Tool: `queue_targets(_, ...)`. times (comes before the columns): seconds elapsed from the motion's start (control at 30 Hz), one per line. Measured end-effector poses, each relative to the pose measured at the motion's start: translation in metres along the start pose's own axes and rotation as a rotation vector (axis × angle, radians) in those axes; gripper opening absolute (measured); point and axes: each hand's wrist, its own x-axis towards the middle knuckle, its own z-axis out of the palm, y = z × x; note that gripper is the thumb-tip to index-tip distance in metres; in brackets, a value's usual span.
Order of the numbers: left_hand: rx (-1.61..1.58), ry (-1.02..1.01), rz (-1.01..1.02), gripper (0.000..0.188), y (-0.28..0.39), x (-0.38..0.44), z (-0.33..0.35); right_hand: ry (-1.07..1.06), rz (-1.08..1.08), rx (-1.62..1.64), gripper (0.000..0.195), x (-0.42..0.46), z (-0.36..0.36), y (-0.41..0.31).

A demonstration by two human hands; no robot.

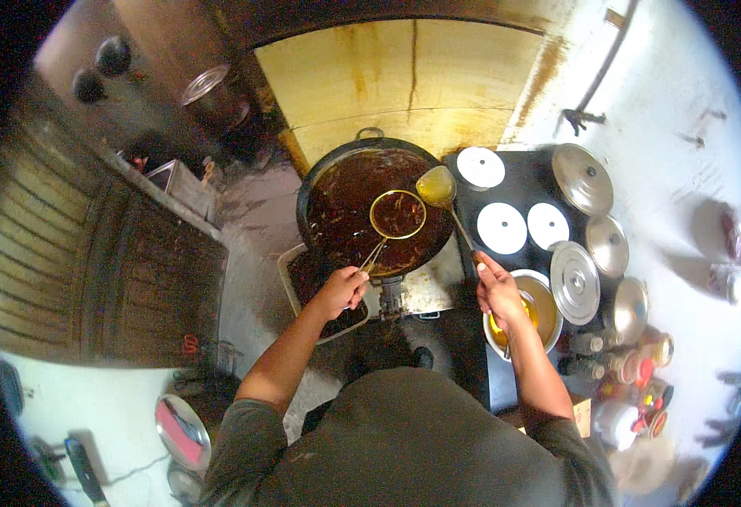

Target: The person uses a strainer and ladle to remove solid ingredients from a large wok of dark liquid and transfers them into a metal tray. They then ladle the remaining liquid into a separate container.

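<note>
My left hand (343, 291) grips the handle of a round wire strainer (398, 215), its ring over the dark brown contents of a large wok (304, 209). In my right hand (498, 288) is the wooden grip of a metal spatula (436, 187). The spatula's broad blade tilts over the wok's right rim and looks yellowish and wet. Beneath my right hand stands a white bowl (545, 333) with yellow liquid or a yellow vessel inside, partly hidden by the hand and forearm.
White lids (501, 228) and metal lids (583, 179) cover the black counter right of the wok. Several jars and bottles (624, 364) crowd the lower right. A dark rectangular tray (301, 279) sits at the wok's lower left. Behind rises a stained yellow panel (370, 76).
</note>
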Motion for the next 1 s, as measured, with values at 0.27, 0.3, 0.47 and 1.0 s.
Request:
queue_targets(0.27,0.023,0.146,0.183,0.027,-0.051,-0.034,-0.008,-0.232,0.048,-0.037,0.054,0.029,0.026,0.003)
queue_targets(0.3,0.220,0.049,0.353,0.025,-0.069,-0.024,-0.016,-0.255,0.068,-0.065,0.056,0.029,0.029,0.001)
queue_targets(0.47,-0.145,0.148,0.268,0.042,-0.084,0.000,0.002,-0.617,0.309,0.142,0.037,0.079,0.002,0.006)
queue_targets(1.0,-0.232,0.254,0.361,0.036,-0.082,-0.032,-0.009,-0.455,-0.698,-0.985,0.041,0.107,0.070,-0.016)
